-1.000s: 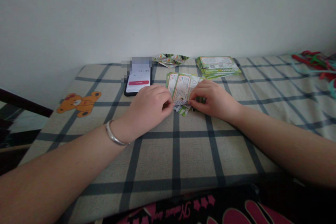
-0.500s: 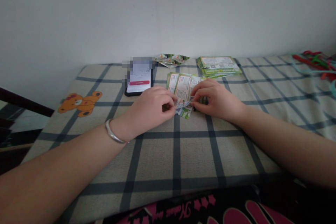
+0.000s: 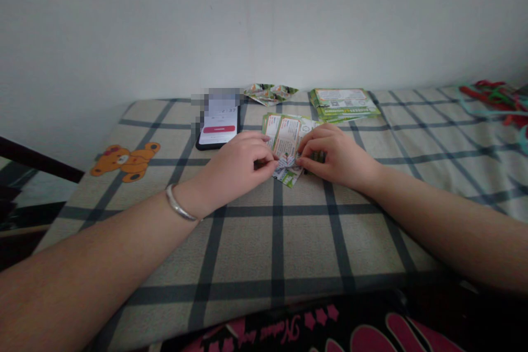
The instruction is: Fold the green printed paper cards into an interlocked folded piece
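Observation:
A green and white printed paper leaflet (image 3: 286,146) lies on the checked cloth (image 3: 289,231), partly folded. My left hand (image 3: 237,165), with a silver bangle on the wrist, pinches the leaflet's near left edge with closed fingers. My right hand (image 3: 334,154) pinches its near right edge, fingers curled together. The two hands' fingertips almost meet over the folded lower corner. Part of the leaflet is hidden under my right hand.
A stack of similar leaflets (image 3: 342,103) lies at the back. Folded paper pieces (image 3: 269,93) sit by the wall. A phone (image 3: 218,127) with a lit screen lies left of the leaflet. Coloured cords (image 3: 499,100) lie at the far right. A bear print (image 3: 124,160) marks the cloth.
Both hands stayed on the leaflet. The fingertips shifted slightly closer together over its lower fold. Nothing else moved.

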Demonstrator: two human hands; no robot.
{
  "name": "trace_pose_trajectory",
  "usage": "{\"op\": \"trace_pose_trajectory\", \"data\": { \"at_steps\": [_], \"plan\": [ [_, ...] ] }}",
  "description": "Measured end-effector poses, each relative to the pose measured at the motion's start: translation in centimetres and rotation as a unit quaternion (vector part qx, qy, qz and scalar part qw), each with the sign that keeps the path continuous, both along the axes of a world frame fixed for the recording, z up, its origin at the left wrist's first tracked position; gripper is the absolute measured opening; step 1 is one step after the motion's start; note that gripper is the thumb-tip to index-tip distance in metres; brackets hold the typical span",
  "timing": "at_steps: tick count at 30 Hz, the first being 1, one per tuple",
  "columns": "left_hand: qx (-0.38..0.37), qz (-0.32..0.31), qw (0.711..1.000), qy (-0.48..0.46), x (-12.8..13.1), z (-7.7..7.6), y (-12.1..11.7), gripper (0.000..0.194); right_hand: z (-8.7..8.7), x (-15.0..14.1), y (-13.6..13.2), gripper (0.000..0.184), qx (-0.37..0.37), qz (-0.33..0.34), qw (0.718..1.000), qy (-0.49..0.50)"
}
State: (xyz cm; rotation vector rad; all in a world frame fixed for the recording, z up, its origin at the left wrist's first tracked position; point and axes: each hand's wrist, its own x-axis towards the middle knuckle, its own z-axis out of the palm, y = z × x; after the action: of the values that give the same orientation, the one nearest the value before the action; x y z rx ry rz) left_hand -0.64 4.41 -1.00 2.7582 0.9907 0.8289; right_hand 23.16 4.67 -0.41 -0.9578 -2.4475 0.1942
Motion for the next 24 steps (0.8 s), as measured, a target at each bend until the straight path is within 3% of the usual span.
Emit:
{"op": "trace_pose_trajectory", "data": {
  "at_steps": [11,16,24],
  "plan": [
    [-0.035,0.004,0.999,-0.014,0.24,-0.26,0.22,0.021,-0.18,-0.36,0.17,0.014,0.009,-0.005,1.000,-0.012],
    [-0.016,-0.010,1.000,-0.010,0.24,-0.02,0.09,0.021,-0.13,-0.59,-0.20,0.013,0.021,0.058,0.998,-0.017],
    [0.008,-0.035,0.998,0.048,0.25,0.51,-0.22,0.017,-0.44,-1.00,-0.05,0.010,-0.049,0.078,0.996,0.008]
  ]
}}
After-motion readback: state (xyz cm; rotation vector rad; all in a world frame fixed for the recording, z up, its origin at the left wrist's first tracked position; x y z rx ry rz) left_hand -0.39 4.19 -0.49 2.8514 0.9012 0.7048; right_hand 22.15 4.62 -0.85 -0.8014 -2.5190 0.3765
